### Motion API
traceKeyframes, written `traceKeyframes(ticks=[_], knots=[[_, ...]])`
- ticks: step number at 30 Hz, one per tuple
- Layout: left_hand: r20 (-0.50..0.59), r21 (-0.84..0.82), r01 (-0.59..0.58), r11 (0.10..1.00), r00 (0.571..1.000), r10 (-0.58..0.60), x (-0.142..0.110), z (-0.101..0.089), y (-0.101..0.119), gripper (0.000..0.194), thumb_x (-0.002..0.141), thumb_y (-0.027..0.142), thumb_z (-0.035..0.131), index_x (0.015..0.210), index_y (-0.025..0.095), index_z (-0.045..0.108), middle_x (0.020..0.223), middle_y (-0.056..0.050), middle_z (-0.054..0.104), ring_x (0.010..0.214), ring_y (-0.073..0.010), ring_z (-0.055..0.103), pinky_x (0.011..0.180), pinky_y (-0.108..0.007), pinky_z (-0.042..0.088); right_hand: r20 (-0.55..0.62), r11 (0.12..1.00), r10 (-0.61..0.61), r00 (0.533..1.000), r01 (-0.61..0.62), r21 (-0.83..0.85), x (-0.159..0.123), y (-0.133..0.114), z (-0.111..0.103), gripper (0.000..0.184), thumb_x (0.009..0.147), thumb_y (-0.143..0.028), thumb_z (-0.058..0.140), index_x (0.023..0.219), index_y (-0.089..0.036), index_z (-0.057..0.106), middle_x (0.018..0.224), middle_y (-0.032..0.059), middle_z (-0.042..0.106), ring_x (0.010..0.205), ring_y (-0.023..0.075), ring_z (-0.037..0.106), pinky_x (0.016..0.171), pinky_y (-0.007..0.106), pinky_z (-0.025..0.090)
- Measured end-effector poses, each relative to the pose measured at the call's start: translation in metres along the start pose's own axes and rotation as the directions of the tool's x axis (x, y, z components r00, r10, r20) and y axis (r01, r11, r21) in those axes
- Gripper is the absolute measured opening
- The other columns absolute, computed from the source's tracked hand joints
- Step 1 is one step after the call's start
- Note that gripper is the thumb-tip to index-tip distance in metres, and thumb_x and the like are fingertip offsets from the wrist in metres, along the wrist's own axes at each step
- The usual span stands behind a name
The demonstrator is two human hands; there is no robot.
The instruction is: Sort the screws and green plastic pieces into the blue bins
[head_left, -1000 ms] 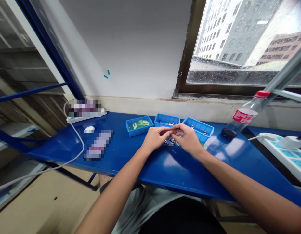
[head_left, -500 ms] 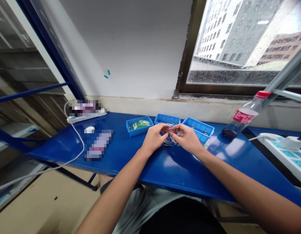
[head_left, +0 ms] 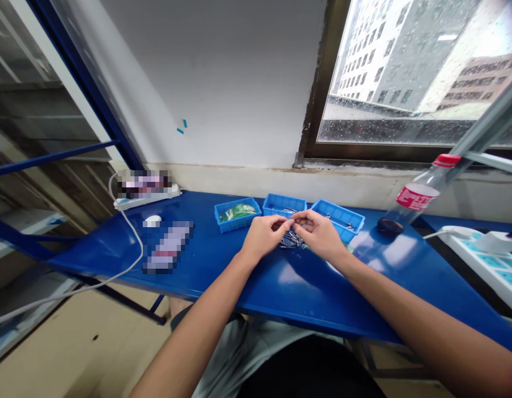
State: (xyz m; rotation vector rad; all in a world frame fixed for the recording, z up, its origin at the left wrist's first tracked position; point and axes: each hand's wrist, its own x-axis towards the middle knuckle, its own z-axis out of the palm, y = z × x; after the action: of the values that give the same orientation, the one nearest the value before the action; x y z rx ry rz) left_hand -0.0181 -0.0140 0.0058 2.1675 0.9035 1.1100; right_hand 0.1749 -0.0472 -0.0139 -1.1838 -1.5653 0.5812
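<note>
My left hand (head_left: 265, 232) and my right hand (head_left: 318, 232) meet fingertip to fingertip over the table. Both are closed in a pinch, and whatever sits between the fingers is too small and hidden to name. Just below them lies a loose pile of thin, shiny metal pieces (head_left: 292, 239) on the blue tabletop. Behind my hands stands a blue bin (head_left: 281, 203) with some metal pieces in it. Another blue bin (head_left: 343, 215), divided inside and holding a few small metal parts, is behind my right hand. Left of my hands, a third blue bin (head_left: 238, 224) contains green-and-white packets (head_left: 239, 210).
A plastic bottle (head_left: 417, 196) with a red cap leans at the right, near a white power strip (head_left: 488, 260). On the left are a white mouse-like object (head_left: 152, 220), a blurred-out flat object (head_left: 168, 247) and a white cable (head_left: 134, 226). The wall and window border the table's back.
The fingertips of my two hands have come closer together, and the left fingers have curled in more. The bins and pile look unmoved.
</note>
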Motion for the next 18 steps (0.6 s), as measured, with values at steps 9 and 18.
traceKeyframes(ticks=[9, 18], knots=[[-0.001, -0.037, 0.035, 0.999, 0.999, -0.036, -0.0001, 0.0037, -0.0078, 0.02, 0.093, 0.026, 0.071, 0.108, 0.021, 0.084, 0.102, -0.004, 0.085, 0.089, -0.0248, 0.082, 0.084, -0.034, 0.066, 0.012, 0.99, -0.093, 0.996, 0.094, -0.106, -0.0011, -0.0048, -0.0012, 0.017, 0.088, -0.027, 0.069, 0.102, -0.023, 0.078, 0.098, 0.0062, 0.079, 0.084, 0.0232, 0.075, 0.084, 0.042, 0.064], [-0.027, -0.059, 0.062, 0.996, 0.998, -0.064, -0.0002, 0.0052, -0.0091, 0.024, 0.089, 0.018, 0.072, 0.111, 0.018, 0.083, 0.103, -0.006, 0.084, 0.092, -0.0236, 0.082, 0.09, -0.034, 0.067, -0.008, 0.995, -0.036, 0.999, 0.035, -0.089, -0.0025, -0.0089, 0.0002, 0.02, 0.093, -0.038, 0.07, 0.101, -0.023, 0.082, 0.102, 0.0072, 0.082, 0.093, 0.0271, 0.079, 0.089, 0.042, 0.065]])
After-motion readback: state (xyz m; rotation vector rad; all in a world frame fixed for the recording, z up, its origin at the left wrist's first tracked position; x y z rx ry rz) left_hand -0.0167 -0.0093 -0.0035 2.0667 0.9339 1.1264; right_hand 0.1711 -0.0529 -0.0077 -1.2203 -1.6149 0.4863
